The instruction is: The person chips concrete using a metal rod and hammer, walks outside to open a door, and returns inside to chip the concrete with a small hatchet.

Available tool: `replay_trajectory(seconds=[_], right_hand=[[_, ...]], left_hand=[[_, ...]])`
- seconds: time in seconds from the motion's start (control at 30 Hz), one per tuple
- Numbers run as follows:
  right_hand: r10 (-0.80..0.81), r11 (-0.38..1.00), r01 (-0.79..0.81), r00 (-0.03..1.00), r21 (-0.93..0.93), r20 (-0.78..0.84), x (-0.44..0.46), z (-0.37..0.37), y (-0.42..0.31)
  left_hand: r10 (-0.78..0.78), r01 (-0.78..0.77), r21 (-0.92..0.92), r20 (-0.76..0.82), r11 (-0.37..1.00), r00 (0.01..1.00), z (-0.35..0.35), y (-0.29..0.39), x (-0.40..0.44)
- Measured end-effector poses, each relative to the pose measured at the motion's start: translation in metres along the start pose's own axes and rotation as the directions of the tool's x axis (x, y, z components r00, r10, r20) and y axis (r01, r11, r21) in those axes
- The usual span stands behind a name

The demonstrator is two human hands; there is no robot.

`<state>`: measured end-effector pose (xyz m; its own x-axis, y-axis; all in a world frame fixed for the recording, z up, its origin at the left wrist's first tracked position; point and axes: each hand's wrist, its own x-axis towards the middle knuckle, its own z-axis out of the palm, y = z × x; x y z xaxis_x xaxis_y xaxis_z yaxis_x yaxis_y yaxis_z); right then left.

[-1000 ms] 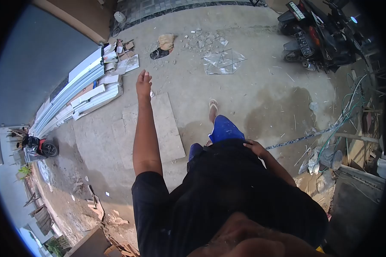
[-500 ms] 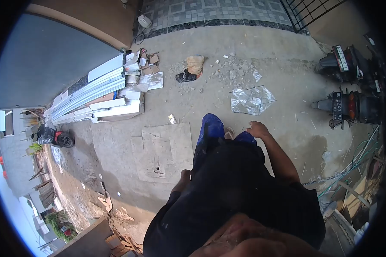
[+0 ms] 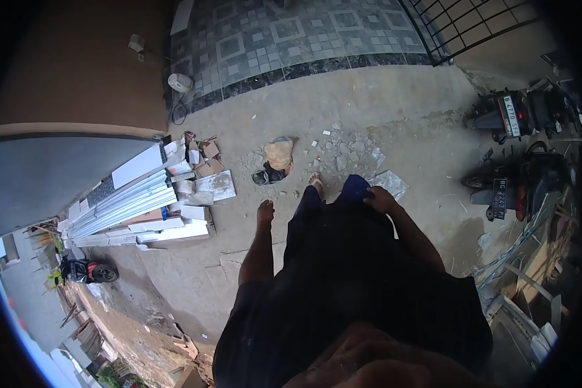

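My left hand [image 3: 265,212] hangs over the concrete ground, its fingers curled; whether anything is inside them is too small to tell. Ahead of it lies a tan sack [image 3: 279,154] beside a black bag [image 3: 269,174] at a hole. My right hand [image 3: 380,199] is beside the right leg of my blue shorts [image 3: 354,187], its fingers partly hidden against the cloth. A clear plastic sheet [image 3: 390,183] lies just beyond that hand. One sandalled foot [image 3: 315,181] shows between the two hands.
Broken rubble [image 3: 349,150] lies ahead. Long white panels [image 3: 126,205] and cardboard are stacked at the left. Motorbikes [image 3: 511,116] stand at the right, another [image 3: 90,271] at the far left. A tiled floor [image 3: 291,39] and a metal gate [image 3: 472,26] are at the top.
The view has moved forward, with the sack, rubble and plastic sheet now nearer my body. My left hand has swung forward from beside my body. My right hand has come back against the shorts.
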<state>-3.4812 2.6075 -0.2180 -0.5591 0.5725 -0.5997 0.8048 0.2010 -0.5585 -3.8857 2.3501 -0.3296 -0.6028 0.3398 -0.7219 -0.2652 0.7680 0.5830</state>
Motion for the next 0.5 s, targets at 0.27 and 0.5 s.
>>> replay_trajectory(seconds=[0.27, 0.5], right_hand=[[0.524, 0.847, -0.497, 0.723, 0.188, -0.450, 0.115, -0.135, 0.002], [0.607, 0.790, -0.610, 0.792, -0.062, -0.063, 0.229, -0.142, 0.143]], left_hand=[[0.730, -0.722, 0.165, 0.016, 0.672, 0.683, 0.024, 0.570, 0.200], [0.586, -0.618, 0.300, 0.201, 0.726, 0.785, 0.137, 0.617, 0.308]])
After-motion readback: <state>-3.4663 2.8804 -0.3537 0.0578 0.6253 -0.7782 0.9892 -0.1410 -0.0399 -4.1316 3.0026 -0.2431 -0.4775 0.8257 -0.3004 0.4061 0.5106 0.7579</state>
